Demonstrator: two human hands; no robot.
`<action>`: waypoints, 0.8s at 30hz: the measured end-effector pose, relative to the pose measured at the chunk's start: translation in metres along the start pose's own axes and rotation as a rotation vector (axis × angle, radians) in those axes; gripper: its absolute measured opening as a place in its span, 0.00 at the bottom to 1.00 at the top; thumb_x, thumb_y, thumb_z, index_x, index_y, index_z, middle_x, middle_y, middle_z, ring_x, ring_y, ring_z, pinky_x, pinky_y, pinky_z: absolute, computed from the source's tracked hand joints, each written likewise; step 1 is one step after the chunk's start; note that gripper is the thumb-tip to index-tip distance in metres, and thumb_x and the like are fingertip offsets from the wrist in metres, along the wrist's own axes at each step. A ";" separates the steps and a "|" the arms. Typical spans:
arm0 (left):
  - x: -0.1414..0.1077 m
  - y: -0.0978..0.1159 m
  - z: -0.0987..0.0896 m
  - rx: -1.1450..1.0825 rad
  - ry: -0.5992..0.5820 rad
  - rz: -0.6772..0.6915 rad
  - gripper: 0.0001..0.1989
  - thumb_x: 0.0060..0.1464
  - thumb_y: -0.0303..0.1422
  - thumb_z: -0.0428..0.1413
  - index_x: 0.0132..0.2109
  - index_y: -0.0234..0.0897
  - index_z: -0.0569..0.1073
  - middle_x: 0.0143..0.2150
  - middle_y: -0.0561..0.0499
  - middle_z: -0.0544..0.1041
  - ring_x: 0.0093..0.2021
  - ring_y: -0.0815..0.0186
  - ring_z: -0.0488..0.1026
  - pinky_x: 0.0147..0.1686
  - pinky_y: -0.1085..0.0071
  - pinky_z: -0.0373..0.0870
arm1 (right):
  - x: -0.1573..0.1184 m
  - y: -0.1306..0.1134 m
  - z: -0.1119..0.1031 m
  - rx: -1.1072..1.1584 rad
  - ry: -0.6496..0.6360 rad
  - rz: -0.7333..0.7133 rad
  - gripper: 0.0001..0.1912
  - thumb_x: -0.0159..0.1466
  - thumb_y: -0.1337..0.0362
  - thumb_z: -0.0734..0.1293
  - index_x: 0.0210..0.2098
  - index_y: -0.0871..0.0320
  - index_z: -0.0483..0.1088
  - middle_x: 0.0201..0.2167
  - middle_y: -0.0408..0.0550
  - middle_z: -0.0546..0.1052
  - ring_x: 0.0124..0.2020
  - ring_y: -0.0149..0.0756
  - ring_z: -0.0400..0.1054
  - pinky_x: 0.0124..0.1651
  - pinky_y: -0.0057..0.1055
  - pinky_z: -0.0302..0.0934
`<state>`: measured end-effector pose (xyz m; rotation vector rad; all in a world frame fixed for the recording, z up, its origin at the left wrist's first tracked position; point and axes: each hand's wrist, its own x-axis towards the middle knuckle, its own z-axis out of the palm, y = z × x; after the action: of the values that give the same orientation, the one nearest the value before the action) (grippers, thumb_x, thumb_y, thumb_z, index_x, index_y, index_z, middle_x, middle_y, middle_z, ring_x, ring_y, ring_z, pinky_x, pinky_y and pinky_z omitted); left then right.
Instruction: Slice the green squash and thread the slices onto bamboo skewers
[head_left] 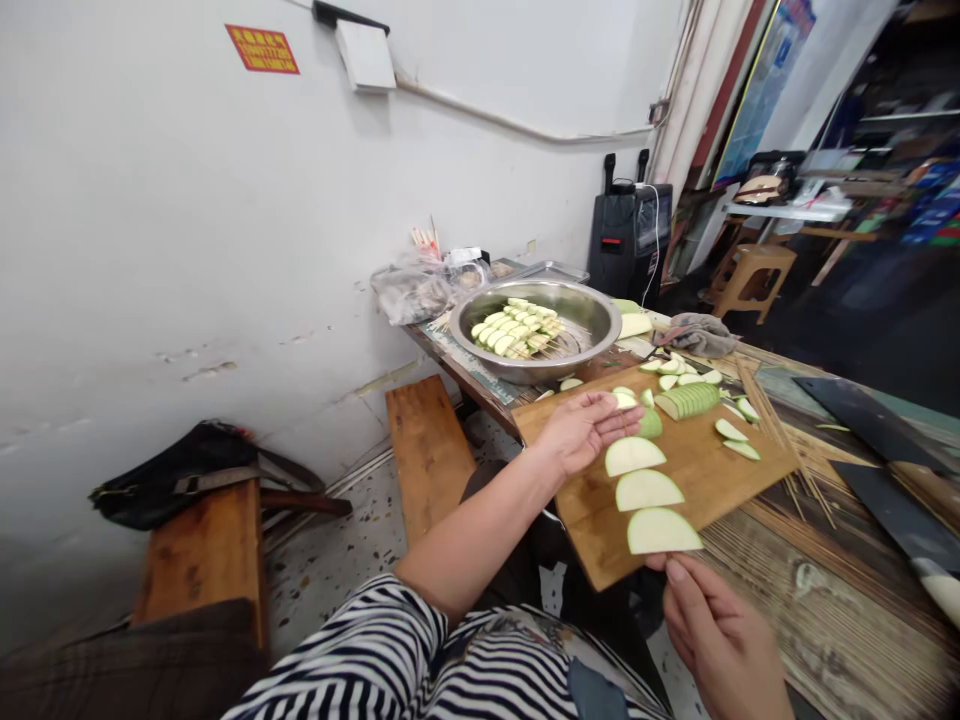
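My right hand (pixel 712 620) pinches the near end of a skewer, most of it hidden behind half-moon zucchini slices (pixel 645 490) threaded in a row. At the far end of that row, my left hand (pixel 589 430) has its fingers closed on another pale slice (pixel 625 400). The row hangs over a wooden cutting board (pixel 585 520). On the board lie a fanned stack of cut zucchini (pixel 688 400) and loose slices (pixel 731 430). Beyond the board, a steel basin (pixel 536 370) holds several finished zucchini skewers (pixel 517 325).
Bare bamboo skewers (pixel 780 430) lie right of the board, near dark knife blades (pixel 870 405). A grey cloth (pixel 697 335) and bagged items (pixel 420 290) sit farther back. A black speaker (pixel 630 235) stands by the wall. Wooden benches (pixel 427 450) are at the left.
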<state>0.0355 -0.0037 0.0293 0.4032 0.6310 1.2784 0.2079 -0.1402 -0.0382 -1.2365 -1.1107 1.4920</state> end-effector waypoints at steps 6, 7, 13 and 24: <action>-0.001 -0.001 0.003 0.051 0.069 0.047 0.04 0.54 0.20 0.52 0.34 0.31 0.65 0.31 0.45 0.77 0.33 0.61 0.78 0.43 0.59 0.72 | 0.000 -0.001 0.001 0.081 -0.034 0.075 0.19 0.60 0.51 0.65 0.42 0.60 0.66 0.16 0.33 0.51 0.16 0.21 0.42 0.18 0.22 0.34; -0.001 -0.002 0.004 0.065 0.070 0.054 0.04 0.54 0.20 0.53 0.34 0.31 0.65 0.30 0.45 0.77 0.33 0.61 0.78 0.42 0.59 0.72 | 0.000 -0.002 0.001 0.093 -0.036 0.082 0.19 0.60 0.51 0.65 0.42 0.60 0.65 0.16 0.33 0.50 0.16 0.21 0.41 0.18 0.23 0.34; -0.005 -0.004 0.010 0.113 0.088 0.074 0.05 0.53 0.20 0.54 0.33 0.31 0.64 0.29 0.46 0.76 0.30 0.64 0.78 0.43 0.63 0.72 | 0.000 -0.002 0.004 0.099 -0.001 0.065 0.19 0.58 0.50 0.66 0.40 0.60 0.66 0.16 0.33 0.50 0.16 0.21 0.41 0.18 0.22 0.34; -0.008 -0.010 0.016 0.104 0.130 0.036 0.04 0.53 0.20 0.53 0.31 0.30 0.66 0.30 0.45 0.77 0.29 0.65 0.77 0.40 0.64 0.72 | 0.000 0.001 0.005 0.040 0.029 0.029 0.19 0.58 0.51 0.66 0.39 0.59 0.67 0.16 0.33 0.50 0.17 0.22 0.42 0.18 0.22 0.35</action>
<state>0.0516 -0.0133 0.0373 0.4211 0.8058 1.3165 0.2030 -0.1408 -0.0385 -1.2472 -1.0431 1.5067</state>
